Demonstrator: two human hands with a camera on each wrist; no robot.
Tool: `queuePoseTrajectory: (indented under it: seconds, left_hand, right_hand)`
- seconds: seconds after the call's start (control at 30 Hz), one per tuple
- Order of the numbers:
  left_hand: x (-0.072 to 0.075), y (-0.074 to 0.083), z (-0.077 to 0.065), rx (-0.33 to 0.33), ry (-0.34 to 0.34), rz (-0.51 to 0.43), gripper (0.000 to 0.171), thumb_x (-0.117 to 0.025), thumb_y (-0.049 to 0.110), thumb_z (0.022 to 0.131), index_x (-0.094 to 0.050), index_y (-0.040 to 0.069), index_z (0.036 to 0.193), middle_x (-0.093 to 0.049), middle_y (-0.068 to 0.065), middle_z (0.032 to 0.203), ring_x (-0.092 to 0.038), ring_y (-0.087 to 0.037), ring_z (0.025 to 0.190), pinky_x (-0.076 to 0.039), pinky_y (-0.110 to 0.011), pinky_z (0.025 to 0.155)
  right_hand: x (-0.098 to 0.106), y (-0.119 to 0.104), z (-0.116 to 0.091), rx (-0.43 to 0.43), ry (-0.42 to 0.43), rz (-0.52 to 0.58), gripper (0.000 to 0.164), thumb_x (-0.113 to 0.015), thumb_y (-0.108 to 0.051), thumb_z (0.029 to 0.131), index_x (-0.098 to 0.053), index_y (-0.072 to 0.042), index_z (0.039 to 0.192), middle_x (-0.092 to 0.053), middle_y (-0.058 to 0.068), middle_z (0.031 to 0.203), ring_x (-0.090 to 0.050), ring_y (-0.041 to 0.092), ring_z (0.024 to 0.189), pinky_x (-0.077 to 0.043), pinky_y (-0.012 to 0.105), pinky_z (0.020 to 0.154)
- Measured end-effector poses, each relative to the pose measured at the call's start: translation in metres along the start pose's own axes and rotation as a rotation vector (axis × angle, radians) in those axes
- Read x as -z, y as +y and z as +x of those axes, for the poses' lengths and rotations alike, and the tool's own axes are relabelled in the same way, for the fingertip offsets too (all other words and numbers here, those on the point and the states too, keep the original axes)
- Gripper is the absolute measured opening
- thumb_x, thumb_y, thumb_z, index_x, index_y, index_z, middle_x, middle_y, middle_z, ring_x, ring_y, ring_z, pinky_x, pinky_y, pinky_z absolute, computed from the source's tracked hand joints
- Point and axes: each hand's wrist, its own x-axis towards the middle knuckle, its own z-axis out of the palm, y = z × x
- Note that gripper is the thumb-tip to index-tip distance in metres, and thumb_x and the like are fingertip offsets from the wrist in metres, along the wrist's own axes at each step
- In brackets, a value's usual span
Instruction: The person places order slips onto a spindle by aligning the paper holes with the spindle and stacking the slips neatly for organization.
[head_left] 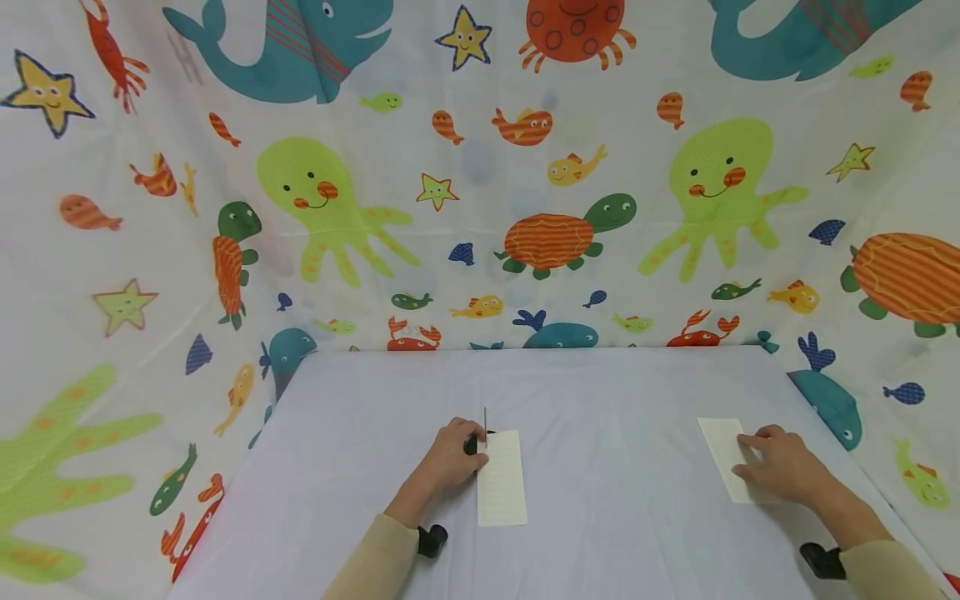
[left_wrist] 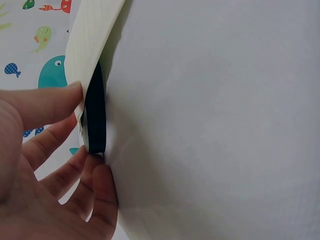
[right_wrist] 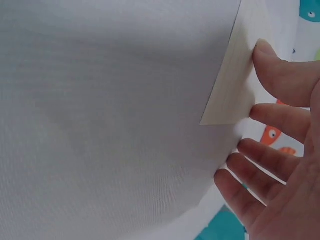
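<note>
My left hand (head_left: 452, 454) pinches the upper left corner of a cream, faintly lined slip of paper (head_left: 502, 492). In the left wrist view the thumb presses on the paper's face, with the fingertips at its edge. A flat black object (left_wrist: 96, 115) shows between paper and tablecloth there; I cannot tell its kind. A thin dark upright line stands above that corner in the head view. On the right, my right hand (head_left: 787, 467) touches a second cream slip (right_wrist: 232, 80) lying flat, with thumb and index fingertips on it and the other fingers spread, nearly straight.
A white cloth covers the table (head_left: 600, 550). Behind and beside it hangs a curtain (head_left: 480, 183) printed with sea animals. A black strap piece (head_left: 432, 541) sits at the left wrist and another (head_left: 822, 562) at the right.
</note>
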Motion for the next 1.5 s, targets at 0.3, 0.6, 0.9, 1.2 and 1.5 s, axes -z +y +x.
queuePoseTrajectory:
  seconds: [0.3,0.6,0.9,1.2,1.5]
  left_hand:
    - [-0.001,0.001,0.002,0.011,-0.005,0.003,0.020,-0.075,0.015,0.090,-0.064,0.015,0.107,-0.053,-0.014,0.134,-0.049,-0.031,0.112,-0.045,-0.053,0.097]
    - [0.000,0.000,0.002,0.023,0.000,-0.004,0.020,-0.075,0.015,0.090,-0.065,0.014,0.107,-0.053,-0.014,0.133,-0.049,-0.030,0.112,-0.046,-0.053,0.097]
    - [0.002,0.000,-0.001,-0.010,0.004,-0.019,0.020,-0.073,0.015,0.091,-0.064,0.013,0.108,-0.053,-0.015,0.135,-0.049,-0.035,0.121,-0.043,-0.056,0.102]
    - [0.001,-0.002,0.000,-0.008,-0.001,-0.010,0.021,-0.074,0.016,0.091,-0.064,0.014,0.109,-0.053,-0.014,0.136,-0.048,-0.034,0.122,-0.043,-0.055,0.102]
    - [0.000,-0.002,0.001,0.005,-0.003,-0.011,0.020,-0.074,0.017,0.091,-0.064,0.016,0.108,-0.053,-0.013,0.136,-0.048,-0.034,0.122,-0.044,-0.055,0.103]
  right_hand:
    - [-0.003,0.000,-0.002,0.010,0.044,-0.020,0.073,-0.079,-0.039,0.085,-0.056,0.013,0.132,-0.048,0.041,0.120,-0.044,0.058,0.107,-0.046,0.067,0.087]
    - [-0.005,-0.008,-0.006,-0.008,0.098,0.045,0.056,-0.079,-0.028,0.086,-0.064,0.012,0.122,-0.050,0.041,0.114,-0.048,0.056,0.103,-0.049,0.063,0.081]
    - [-0.001,-0.010,-0.006,-0.077,0.003,0.207,0.064,-0.077,-0.032,0.089,-0.053,0.012,0.129,-0.059,0.035,0.109,-0.060,0.038,0.092,-0.053,0.052,0.075]
    - [-0.004,0.000,-0.002,-0.157,-0.017,0.341,0.080,-0.078,-0.043,0.088,-0.045,0.011,0.137,-0.053,0.039,0.114,-0.054,0.043,0.097,-0.053,0.052,0.078]
    - [-0.005,0.003,-0.005,-0.218,-0.013,0.627,0.069,-0.070,-0.035,0.096,-0.043,0.011,0.140,-0.038,0.041,0.133,-0.038,0.052,0.119,-0.041,0.063,0.097]
